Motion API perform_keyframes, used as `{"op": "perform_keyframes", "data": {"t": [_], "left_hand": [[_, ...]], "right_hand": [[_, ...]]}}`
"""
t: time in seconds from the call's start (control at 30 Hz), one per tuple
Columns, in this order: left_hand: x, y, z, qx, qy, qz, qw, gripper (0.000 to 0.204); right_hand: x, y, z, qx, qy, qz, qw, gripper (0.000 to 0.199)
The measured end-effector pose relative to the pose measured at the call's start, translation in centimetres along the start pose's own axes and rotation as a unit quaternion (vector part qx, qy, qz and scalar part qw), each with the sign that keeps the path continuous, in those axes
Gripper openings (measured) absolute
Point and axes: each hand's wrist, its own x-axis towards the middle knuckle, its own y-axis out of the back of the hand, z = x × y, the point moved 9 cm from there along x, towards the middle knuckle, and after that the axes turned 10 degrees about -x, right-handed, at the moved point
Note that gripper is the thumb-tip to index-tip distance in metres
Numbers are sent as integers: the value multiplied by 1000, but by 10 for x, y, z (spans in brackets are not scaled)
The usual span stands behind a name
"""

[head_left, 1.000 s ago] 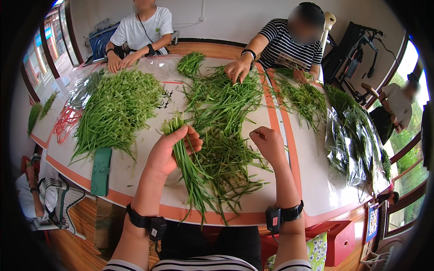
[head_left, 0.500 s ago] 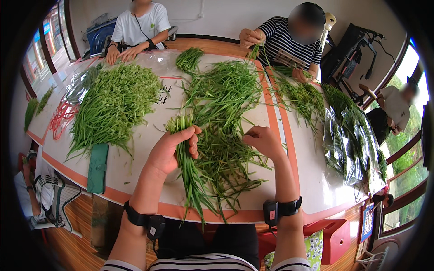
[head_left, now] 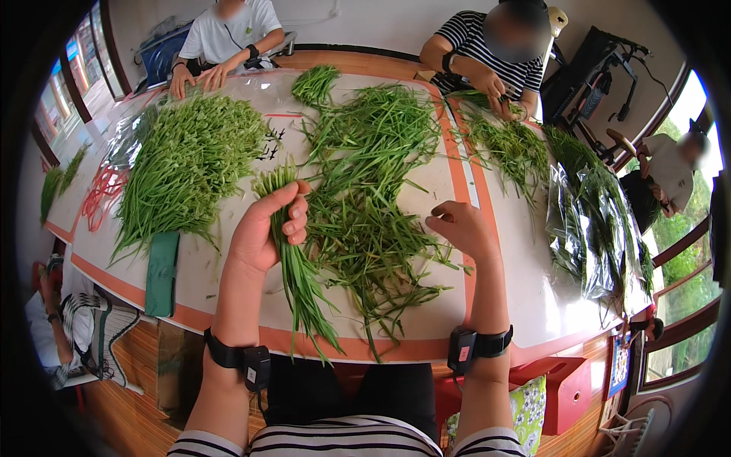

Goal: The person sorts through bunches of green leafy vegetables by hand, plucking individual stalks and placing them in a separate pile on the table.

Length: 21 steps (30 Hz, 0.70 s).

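My left hand (head_left: 266, 225) is closed around an upright bunch of chives (head_left: 303, 286). Pale ends stick out above the fist, and long green leaves hang down toward the table's near edge. To the right, my right hand (head_left: 464, 228) hovers over the white table, fingers loosely curled and thumb slightly apart, with nothing visible in it. Between the hands lies a loose pile of chives (head_left: 373, 206), some strands tangled at its near end. A large heap of chives (head_left: 194, 156), with pale ends facing up, covers the table's left part.
A green case (head_left: 162, 274) lies near the front left edge, pink ties (head_left: 105, 194) beyond it. Clear plastic bags (head_left: 598, 236) with greens lie at right. Two people sit across; the right-hand one handles chives (head_left: 510, 152). A red stool (head_left: 560, 400) stands below the table.
My left hand has moved left with the bunch, away from the loose pile. My right hand has shifted right and its fingers have loosened. The right-hand person's raised hand has come down.
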Motion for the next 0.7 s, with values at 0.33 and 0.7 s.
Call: {"op": "perform_keyframes", "data": {"t": [0.33, 0.7], "left_hand": [[1, 6, 22, -39, -22, -51, 998, 18], [-7, 17, 52, -81, -85, -39, 992, 17]], "right_hand": [[2, -15, -40, -261, 33, 72, 962, 36], [-51, 11, -5, -138, -3, 93, 986, 26]]}}
